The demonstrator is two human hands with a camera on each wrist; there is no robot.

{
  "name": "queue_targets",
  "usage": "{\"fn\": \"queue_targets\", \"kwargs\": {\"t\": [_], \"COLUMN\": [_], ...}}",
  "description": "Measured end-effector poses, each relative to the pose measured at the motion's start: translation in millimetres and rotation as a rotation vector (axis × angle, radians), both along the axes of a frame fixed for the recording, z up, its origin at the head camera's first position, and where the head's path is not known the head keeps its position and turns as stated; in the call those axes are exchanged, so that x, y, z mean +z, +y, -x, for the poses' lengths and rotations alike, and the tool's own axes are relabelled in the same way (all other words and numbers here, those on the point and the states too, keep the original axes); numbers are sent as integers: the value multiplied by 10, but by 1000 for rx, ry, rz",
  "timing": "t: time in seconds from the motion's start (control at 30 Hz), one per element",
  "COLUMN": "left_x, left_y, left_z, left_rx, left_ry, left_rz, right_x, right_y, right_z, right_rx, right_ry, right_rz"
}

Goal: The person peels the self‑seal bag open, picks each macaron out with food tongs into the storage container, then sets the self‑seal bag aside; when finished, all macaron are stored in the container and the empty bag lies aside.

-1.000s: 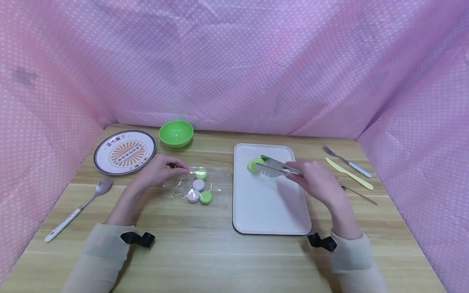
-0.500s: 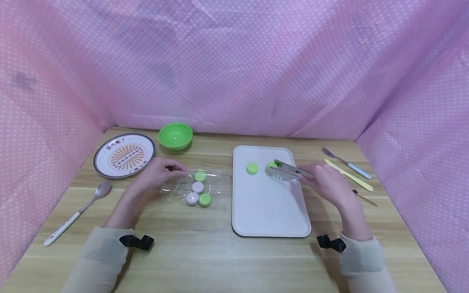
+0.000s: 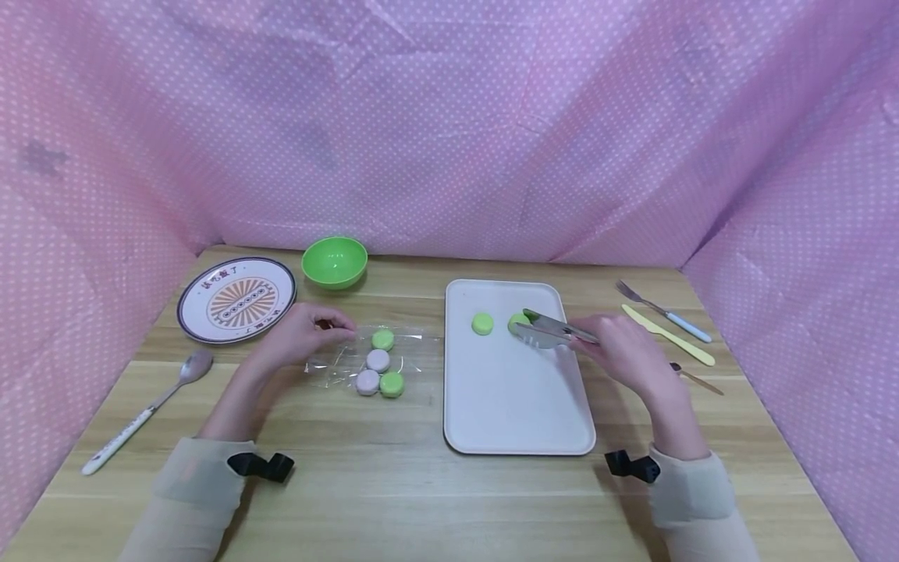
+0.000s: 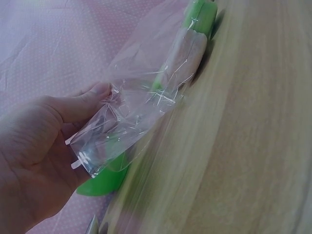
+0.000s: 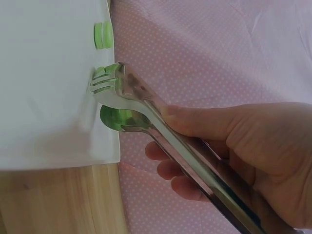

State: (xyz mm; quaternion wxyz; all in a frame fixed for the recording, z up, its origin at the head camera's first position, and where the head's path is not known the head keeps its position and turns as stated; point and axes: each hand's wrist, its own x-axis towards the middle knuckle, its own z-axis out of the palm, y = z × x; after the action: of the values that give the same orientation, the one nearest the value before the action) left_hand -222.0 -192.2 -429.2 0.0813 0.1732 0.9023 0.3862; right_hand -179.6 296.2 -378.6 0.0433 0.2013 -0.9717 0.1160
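My left hand (image 3: 302, 339) pinches the edge of a clear plastic bag (image 4: 129, 114) between thumb and fingers. Inside the bag, green macarons (image 3: 391, 384) and pale lilac macarons (image 3: 378, 360) lie on the table. Metal tongs (image 5: 170, 139), with one forked tip and one spoon-like tip, are gripped in my right hand (image 3: 621, 351). Their tips are at a green macaron (image 3: 517, 320) on the white tray (image 3: 516, 406), partly hiding it; whether they still squeeze it I cannot tell. Another green macaron (image 3: 482, 324) sits on the tray to its left, apart from it.
At the back left are a patterned plate (image 3: 239, 300) and a green bowl (image 3: 335, 263). A spoon (image 3: 151, 410) lies at the left. Right of the tray lie a fork (image 3: 663, 311), a yellow knife (image 3: 667, 336) and a thin utensil (image 3: 698, 380) partly behind my hand.
My right hand and the tongs have moved right, carrying a green macaron away from the other one on the tray. My left hand keeps its pinch on the bag.
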Motion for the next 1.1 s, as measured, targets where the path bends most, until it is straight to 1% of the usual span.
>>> {"fn": "queue_targets", "kwargs": {"t": [0.67, 0.8, 1.1], "left_x": [30, 30, 28], "left_y": [6, 3, 2], "left_z": [-14, -15, -21], "left_rx": [23, 23, 25], "left_ry": [3, -2, -17], "left_rz": [13, 12, 2], "right_x": [3, 0, -1], "right_y": [-19, -16, -5], "right_z": [12, 9, 5], "right_rx": [-4, -6, -2], "right_ry": [-17, -31, -31], "right_rz": [-11, -9, -4]}}
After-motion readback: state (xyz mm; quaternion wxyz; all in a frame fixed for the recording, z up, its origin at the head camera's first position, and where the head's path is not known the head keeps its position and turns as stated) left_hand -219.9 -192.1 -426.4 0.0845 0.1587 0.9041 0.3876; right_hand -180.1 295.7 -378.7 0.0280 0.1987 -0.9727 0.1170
